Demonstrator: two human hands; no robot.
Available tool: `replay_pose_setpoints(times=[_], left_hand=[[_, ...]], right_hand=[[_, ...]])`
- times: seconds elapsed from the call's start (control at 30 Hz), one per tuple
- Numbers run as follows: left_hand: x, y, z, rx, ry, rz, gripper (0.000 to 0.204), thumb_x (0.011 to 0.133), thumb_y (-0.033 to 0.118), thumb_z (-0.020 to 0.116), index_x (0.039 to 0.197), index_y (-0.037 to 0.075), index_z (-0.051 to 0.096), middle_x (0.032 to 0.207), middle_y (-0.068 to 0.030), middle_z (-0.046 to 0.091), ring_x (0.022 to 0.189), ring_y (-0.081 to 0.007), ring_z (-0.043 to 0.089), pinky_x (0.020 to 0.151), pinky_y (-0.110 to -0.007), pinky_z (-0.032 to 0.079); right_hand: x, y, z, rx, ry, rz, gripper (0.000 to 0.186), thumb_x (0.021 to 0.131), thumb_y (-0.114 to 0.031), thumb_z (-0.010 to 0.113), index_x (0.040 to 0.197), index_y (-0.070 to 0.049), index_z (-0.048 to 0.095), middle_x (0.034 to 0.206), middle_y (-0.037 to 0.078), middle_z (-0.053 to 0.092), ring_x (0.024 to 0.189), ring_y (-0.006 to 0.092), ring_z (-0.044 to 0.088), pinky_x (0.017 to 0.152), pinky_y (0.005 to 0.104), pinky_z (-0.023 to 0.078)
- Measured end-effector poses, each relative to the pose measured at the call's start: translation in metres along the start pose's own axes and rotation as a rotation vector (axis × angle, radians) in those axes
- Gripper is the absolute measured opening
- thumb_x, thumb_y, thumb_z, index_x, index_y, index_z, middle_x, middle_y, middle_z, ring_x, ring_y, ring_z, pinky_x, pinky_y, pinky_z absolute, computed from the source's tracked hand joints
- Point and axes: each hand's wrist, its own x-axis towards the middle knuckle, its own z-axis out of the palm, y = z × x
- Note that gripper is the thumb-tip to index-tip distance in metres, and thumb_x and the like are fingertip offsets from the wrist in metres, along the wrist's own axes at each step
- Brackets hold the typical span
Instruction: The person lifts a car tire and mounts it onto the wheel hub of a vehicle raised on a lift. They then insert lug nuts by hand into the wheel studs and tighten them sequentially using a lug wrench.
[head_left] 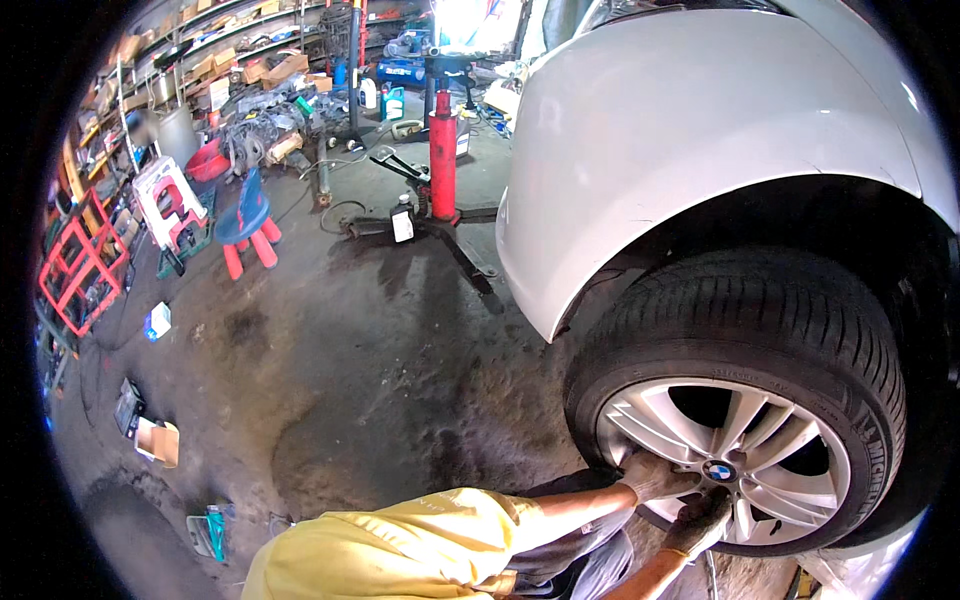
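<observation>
A car wheel (762, 497) with a dark tyre (745, 325) and silver spokes stands upright under the pale car fender (690, 120). My gloved left hand (658, 478) is at the left of its hub, closed over the inner end of a spoke. Just below, my gloved right hand (697, 525) is closed with its fingers curled at the hub's lower edge. What the right fingers hold, if anything, is too small and hidden to make out. The round centre cap (719, 471) shows above the right hand.
A red lift post (443, 160) stands on dark floor legs ahead, with a black bottle (402, 220) beside it. A blue stool with red legs (249, 222) and a red metal frame (85, 265) are at left. An open cardboard box (158, 441) lies nearer.
</observation>
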Motion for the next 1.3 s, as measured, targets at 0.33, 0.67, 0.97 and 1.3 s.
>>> replay_pose_setpoints(times=[0.33, 0.67, 0.97, 1.3], left_hand=[[0.0, 0.039, -0.054, 0.184, -0.094, 0.011, 0.072, 0.08, 0.068, 0.071, 0.124, 0.011, 0.067, 0.11, -0.0118, 0.075, 0.094, -0.0328, 0.073, 0.079, -0.043, 0.059], [0.001, 0.028, -0.049, -0.031, -0.059, 0.052, 0.06, 0.077, 0.057, 0.08, 0.113, 0.011, 0.071, 0.096, -0.0126, 0.075, 0.086, -0.0303, 0.073, 0.07, -0.04, 0.058], [0.01, 0.018, -0.014, -1.826, -0.07, -0.661, 0.061, 0.081, 0.049, 0.078, 0.123, 0.007, 0.066, 0.11, -0.0133, 0.073, 0.102, -0.0295, 0.071, 0.083, -0.04, 0.058], [0.008, 0.028, -0.054, -0.444, -0.268, -0.267, 0.057, 0.091, 0.049, 0.069, 0.127, 0.006, 0.063, 0.121, -0.0207, 0.068, 0.11, -0.0378, 0.066, 0.095, -0.047, 0.052]], right_hand=[[0.002, 0.005, 0.011, -0.325, 0.306, -0.248, 0.032, 0.102, -0.024, 0.059, 0.122, 0.001, 0.063, 0.115, 0.017, 0.07, 0.097, 0.0261, 0.069, 0.084, 0.0382, 0.056], [-0.016, 0.007, 0.017, -0.881, 0.239, -0.712, 0.034, 0.103, -0.02, 0.064, 0.128, 0.001, 0.058, 0.119, 0.021, 0.069, 0.101, 0.0286, 0.07, 0.082, 0.0398, 0.059], [0.0, 0.017, 0.0, -0.728, 0.303, -0.446, 0.051, 0.104, -0.041, 0.057, 0.128, 0.003, 0.061, 0.106, 0.014, 0.071, 0.081, 0.021, 0.067, 0.066, 0.0346, 0.055], [0.013, 0.022, -0.018, -1.09, 0.059, -0.664, 0.036, 0.101, -0.008, 0.055, 0.136, -0.001, 0.059, 0.124, 0.015, 0.067, 0.107, 0.0253, 0.068, 0.082, 0.0326, 0.054]])
